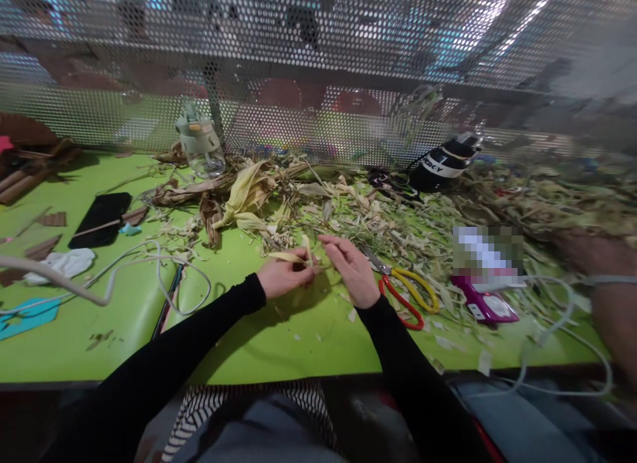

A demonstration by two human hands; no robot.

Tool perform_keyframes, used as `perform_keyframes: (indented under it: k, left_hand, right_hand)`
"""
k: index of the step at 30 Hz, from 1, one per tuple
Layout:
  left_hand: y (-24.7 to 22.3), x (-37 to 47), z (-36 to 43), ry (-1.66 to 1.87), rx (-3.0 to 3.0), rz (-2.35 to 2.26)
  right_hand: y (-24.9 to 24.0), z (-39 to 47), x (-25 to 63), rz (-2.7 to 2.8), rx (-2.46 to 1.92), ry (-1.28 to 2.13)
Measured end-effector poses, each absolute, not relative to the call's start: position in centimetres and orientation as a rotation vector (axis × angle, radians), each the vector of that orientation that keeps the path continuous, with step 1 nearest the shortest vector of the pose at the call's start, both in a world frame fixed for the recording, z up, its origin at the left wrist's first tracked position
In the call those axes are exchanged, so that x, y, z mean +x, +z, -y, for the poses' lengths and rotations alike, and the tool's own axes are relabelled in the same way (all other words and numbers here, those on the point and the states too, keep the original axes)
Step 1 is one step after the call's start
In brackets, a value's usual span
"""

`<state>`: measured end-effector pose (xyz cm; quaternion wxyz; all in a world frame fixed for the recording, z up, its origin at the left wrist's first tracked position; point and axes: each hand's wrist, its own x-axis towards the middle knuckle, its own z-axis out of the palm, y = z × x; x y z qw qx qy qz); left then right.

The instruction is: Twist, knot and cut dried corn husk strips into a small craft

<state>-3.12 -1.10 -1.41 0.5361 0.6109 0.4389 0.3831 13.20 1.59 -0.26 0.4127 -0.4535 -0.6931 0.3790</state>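
Between my two hands, over the green table [239,347], is a pale yellow strip of husk [288,257]. My left hand [286,275] pinches the strip between thumb and fingers, and one end sticks up. Close beside it on the right, my right hand [352,272] has its fingers extended towards the strip, with the thumb near the fingers; nothing is plainly held in it. Scissors [412,284] with one red and one yellow handle lie just right of my right hand. Behind the hands sits a bunch of yellow-green husk leaves [246,194] among dry scraps.
A clear bottle [202,144] and a black bottle [442,166] stand along the perforated metal screen [298,111]. On the left lie a phone [101,219] and white cables [107,287]. Right are a magenta device [490,305] and another person's arm [610,290].
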Motion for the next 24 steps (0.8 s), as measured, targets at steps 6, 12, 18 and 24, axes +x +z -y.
perform_keyframes:
  k: [6,12,18,24]
  left_hand:
    - [-1.5,-2.6,1.6,0.834,1.638,-1.099]
    - [-1.0,-2.3,2.4,0.767,1.616,-0.943]
    - [-1.7,-2.0,2.4,0.824,1.511,-0.984]
    - [-2.1,-2.1,2.0,0.897,1.555,-1.062]
  right_hand:
    - [-1.4,-1.6,13.0,1.747,-1.090,0.932]
    - [-2.3,-2.1,13.2,1.623,-1.108,0.923]
    - [-0.8,-1.5,13.4,1.702,-1.070,0.697]
    - [0.3,-0.7,12.9,2.152,-0.895,0.457]
